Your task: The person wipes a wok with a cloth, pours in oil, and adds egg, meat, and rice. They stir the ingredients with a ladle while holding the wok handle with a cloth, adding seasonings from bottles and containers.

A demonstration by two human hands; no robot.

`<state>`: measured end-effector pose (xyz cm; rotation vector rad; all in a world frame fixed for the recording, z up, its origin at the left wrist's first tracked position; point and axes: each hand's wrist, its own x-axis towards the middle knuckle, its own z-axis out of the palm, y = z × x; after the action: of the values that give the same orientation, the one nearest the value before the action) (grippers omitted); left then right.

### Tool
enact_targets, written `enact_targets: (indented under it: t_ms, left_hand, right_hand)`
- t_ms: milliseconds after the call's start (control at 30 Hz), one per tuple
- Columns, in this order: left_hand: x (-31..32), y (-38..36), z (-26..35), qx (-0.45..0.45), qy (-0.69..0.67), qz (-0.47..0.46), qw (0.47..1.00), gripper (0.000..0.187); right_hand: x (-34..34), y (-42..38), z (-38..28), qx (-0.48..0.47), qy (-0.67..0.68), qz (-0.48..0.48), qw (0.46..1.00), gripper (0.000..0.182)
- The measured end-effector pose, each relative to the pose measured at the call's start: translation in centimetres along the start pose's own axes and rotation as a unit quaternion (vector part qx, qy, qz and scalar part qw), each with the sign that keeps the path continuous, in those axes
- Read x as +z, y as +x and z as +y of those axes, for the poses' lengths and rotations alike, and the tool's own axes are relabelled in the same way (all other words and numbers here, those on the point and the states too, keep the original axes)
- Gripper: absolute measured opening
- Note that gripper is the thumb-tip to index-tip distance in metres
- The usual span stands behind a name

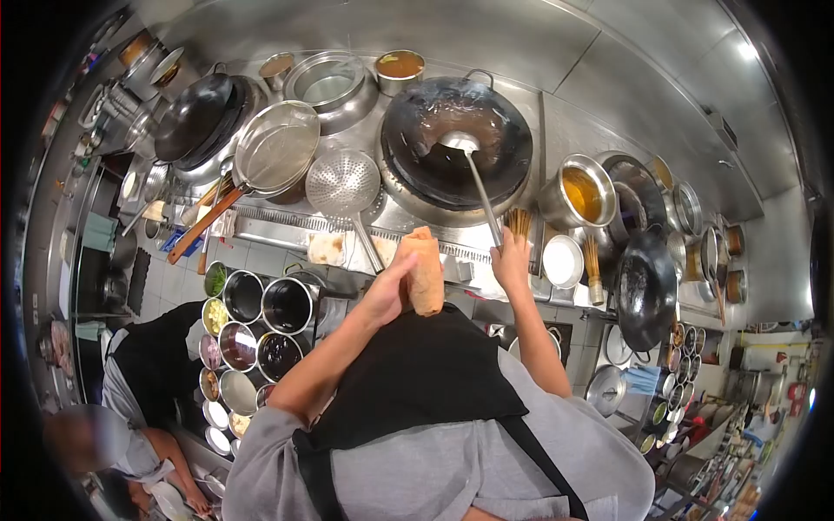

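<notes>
Left fingers (406,263) grip a tan rolled bundle (426,276); right fingers (499,253) close around the ladle's (484,194) handle, its bowl beyond them inside the wok (415,113); the step looks like ladle work; the next move likely calls for steady right fingers.

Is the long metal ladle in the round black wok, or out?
In: the ladle shows its bowl within the rim of the wok.
</notes>
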<state>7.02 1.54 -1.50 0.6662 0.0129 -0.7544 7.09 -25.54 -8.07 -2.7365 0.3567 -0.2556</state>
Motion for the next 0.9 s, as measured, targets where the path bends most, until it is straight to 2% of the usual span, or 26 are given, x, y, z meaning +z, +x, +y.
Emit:
enact_targets:
  t_ms: [33, 67, 100, 133, 167, 233, 267, 300, 333, 367, 433, 467, 500, 533, 567, 600, 633, 700, 733, 767, 800, 833, 867, 900]
  left_hand:
    - [0.2, 0.1, 0.1, 0.002, 0.001, 0.004, 1.0, 0.048]
    - [0.8, 0.5, 0.1, 0.07, 0.1, 0.049, 0.991, 0.053]
    - [1.3, 0.9, 0.2, 0.135, 0.198, 0.092, 0.966, 0.06]
    - [1.5, 1.3, 0.5, 0.149, 0.215, 0.068, 0.963, 0.067]
    - [1.4, 1.6, 0.5, 0.148, 0.217, 0.066, 0.963, 0.067]
    - [0.7, 2.5, 0.3, 0.169, 0.206, 0.075, 0.961, 0.061]
    - [0.0, 2.7, 0.6, 0.137, 0.127, 0.079, 0.979, 0.056]
    - [-0.2, 2.8, 1.2, 0.137, 0.129, 0.078, 0.979, 0.056]
    - [-0.5, 2.9, 1.8, 0.116, 0.04, 0.061, 0.991, 0.053]
    - [-0.7, 2.9, 2.2, 0.094, -0.051, 0.044, 0.993, 0.05]
    - [-0.4, 2.6, 2.2, 0.114, -0.014, 0.048, 0.992, 0.055]
    - [0.1, 2.5, 1.8, 0.133, -0.016, 0.029, 0.991, 0.057]
    - [0.4, 2.1, 1.3, 0.15, -0.019, 0.011, 0.988, 0.059]
    - [0.5, 1.7, 1.4, 0.032, 0.128, 0.075, 0.988, 0.062]
    - [1.1, 1.2, 0.8, 0.018, 0.08, 0.079, 0.994, 0.06]
    - [2.2, 0.7, 1.3, 0.007, 0.081, 0.077, 0.994, 0.059]
    - [2.8, 0.5, 1.8, -0.001, 0.083, 0.075, 0.994, 0.058]
    - [2.8, -0.3, 2.0, -0.011, 0.055, 0.066, 0.996, 0.057]
    - [2.8, -0.6, 2.1, -0.02, 0.027, 0.054, 0.998, 0.056]
    - [3.6, -1.1, 2.2, -0.022, 0.029, 0.055, 0.998, 0.056]
    - [4.8, -1.7, 2.5, 0.015, 0.042, 0.078, 0.996, 0.054]
    - [5.7, -2.2, 2.8, 0.053, 0.054, 0.1, 0.992, 0.051]
    - [6.2, -2.6, 3.1, 0.053, 0.056, 0.101, 0.992, 0.051]
    - [6.5, -3.0, 3.4, 0.046, 0.08, 0.106, 0.99, 0.05]
  right_hand:
    - [-1.0, 0.0, -1.5, -0.084, -0.042, 0.089, 0.992, 0.055]
    - [-1.9, 0.0, -3.2, -0.14, 0.013, 0.095, 0.985, 0.053]
    - [-3.0, -0.4, -6.1, -0.083, 0.252, -0.014, 0.964, 0.052]
    - [-3.6, -1.0, -8.9, -0.019, 0.474, -0.12, 0.872, 0.05]
    - [-3.4, -1.7, -10.8, 0.007, 0.567, -0.181, 0.804, 0.043]
    - [-2.7, -2.1, -12.5, -0.028, 0.508, -0.142, 0.849, 0.031]
    - [-2.9, -1.9, -12.6, -0.028, 0.509, -0.139, 0.849, 0.031]
    - [-3.5, -1.5, -12.9, -0.008, 0.586, -0.107, 0.803, 0.025]
    - [-4.1, -1.3, -13.2, 0.011, 0.658, -0.073, 0.75, 0.018]
    - [-4.9, -1.2, -13.6, 0.011, 0.659, -0.072, 0.748, 0.018]
    - [-6.5, -1.0, -14.4, 0.026, 0.693, -0.008, 0.72, 0.01]
    - [-6.3, -0.9, -14.4, 0.026, 0.694, -0.006, 0.72, 0.01]
    - [-5.8, -1.0, -14.4, 0.001, 0.682, -0.078, 0.727, 0.011]
    - [-5.4, -1.2, -14.5, -0.025, 0.667, -0.15, 0.729, 0.014]
    - [-5.2, -1.3, -14.5, -0.05, 0.648, -0.222, 0.727, 0.018]
    - [-7.2, -0.7, -13.7, 0.006, 0.668, -0.306, 0.678, 0.032]
    - [-7.6, 0.5, -12.6, 0.003, 0.669, -0.306, 0.677, 0.032]
    - [-8.0, 2.2, -10.2, -0.021, 0.637, -0.167, 0.753, 0.035]
    - [-7.5, 2.7, -8.6, -0.021, 0.515, -0.067, 0.854, 0.038]
    - [-6.3, 3.0, -6.9, -0.019, 0.376, 0.035, 0.926, 0.041]
    - [-4.4, 2.4, -5.1, -0.017, 0.379, 0.036, 0.925, 0.041]
    - [-2.1, 1.4, -3.1, -0.025, 0.146, 0.065, 0.987, 0.044]
    - [0.0, 0.9, -1.2, -0.033, -0.095, 0.088, 0.991, 0.047]
    - [1.5, 0.9, 0.5, -0.032, -0.093, 0.087, 0.991, 0.047]
